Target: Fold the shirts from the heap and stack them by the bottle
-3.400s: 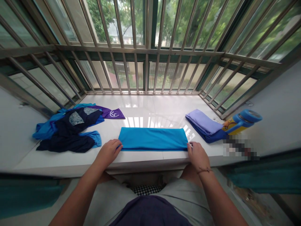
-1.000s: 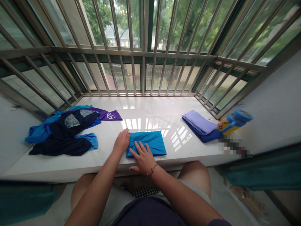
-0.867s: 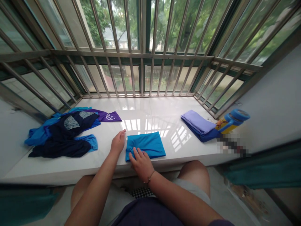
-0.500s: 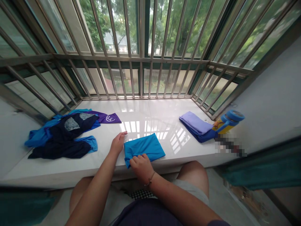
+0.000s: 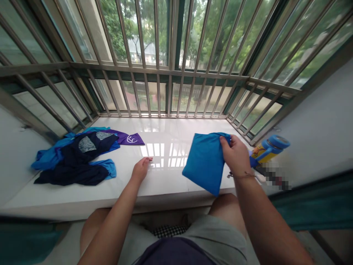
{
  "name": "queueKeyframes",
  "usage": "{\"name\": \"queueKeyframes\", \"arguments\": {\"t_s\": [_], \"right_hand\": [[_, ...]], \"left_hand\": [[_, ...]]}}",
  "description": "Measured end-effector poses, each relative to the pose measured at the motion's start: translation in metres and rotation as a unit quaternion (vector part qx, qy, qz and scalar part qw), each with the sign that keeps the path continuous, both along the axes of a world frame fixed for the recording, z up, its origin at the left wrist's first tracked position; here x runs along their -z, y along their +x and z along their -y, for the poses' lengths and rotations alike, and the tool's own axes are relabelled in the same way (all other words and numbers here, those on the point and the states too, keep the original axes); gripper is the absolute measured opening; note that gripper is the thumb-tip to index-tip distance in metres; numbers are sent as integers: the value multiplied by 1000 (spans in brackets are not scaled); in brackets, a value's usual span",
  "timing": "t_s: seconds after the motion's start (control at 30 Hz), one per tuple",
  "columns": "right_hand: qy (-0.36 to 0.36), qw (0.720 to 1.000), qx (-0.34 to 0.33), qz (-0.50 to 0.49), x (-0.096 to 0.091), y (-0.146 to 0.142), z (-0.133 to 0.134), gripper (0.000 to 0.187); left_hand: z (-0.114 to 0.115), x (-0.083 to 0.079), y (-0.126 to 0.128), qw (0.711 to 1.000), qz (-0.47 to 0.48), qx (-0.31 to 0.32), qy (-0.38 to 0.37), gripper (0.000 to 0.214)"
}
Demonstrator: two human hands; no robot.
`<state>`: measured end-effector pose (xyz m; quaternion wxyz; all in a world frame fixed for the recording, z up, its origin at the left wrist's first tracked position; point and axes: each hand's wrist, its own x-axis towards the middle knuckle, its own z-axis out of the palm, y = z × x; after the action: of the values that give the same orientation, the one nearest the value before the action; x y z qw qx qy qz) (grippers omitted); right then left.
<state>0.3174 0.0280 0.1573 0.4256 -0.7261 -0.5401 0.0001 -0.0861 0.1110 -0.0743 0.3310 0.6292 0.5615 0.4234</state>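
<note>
Specimen: one bright blue folded cloth (image 5: 205,163), smooth knit fabric, roughly a rectangle, hanging tilted with one corner pointing down toward the person. It sits above the right half of the sill, and contact with the stone cannot be confirmed. The right hand (image 5: 234,154) is clenched on its upper edge, fingers pinching the fabric, with a thin cord bracelet (image 5: 242,176) on the wrist. The left hand (image 5: 141,169) holds nothing: it is released, palm down, fingers loosely curled, at the sill's middle, just beside a rumpled heap of navy and blue garments (image 5: 79,154). A purple cloth with a white logo (image 5: 129,139) pokes out behind the heap. Surface: one polished white stone window sill (image 5: 165,127), reflecting the window light. Beyond it stands one steel-barred window grille (image 5: 158,92), with green trees (image 5: 220,36) outside; a white wall (image 5: 317,117) closes the right side. Near that wall lies one yellow bottle with a blue cap (image 5: 268,151), close to the held cloth. Count: two hands, one held cloth, one heap, one purple cloth, one bottle.
</note>
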Motion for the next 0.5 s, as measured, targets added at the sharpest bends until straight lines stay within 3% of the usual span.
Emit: {"name": "queueKeyframes", "arguments": {"t_s": [0.1,0.2,0.33,0.4,0.5], "right_hand": [[6,992,91,85,-23,44,0,38],[-38,964,200,172,-41,77,-4,35],[-88,923,313,205,-49,114,-28,39],[-106,924,308,201,-42,129,-48,40],[-168,945,205,194,-10,136,-78,44]], "left_hand": [[0,2,1,1000,-5,4,-1,54],[-1,3,2,1000,-21,9,6,57],[-2,1,4,999,-45,15,10,57],[-2,-2,5,998,-53,20,8,56],[-2,-5,6,998,-62,22,7,53]]}}
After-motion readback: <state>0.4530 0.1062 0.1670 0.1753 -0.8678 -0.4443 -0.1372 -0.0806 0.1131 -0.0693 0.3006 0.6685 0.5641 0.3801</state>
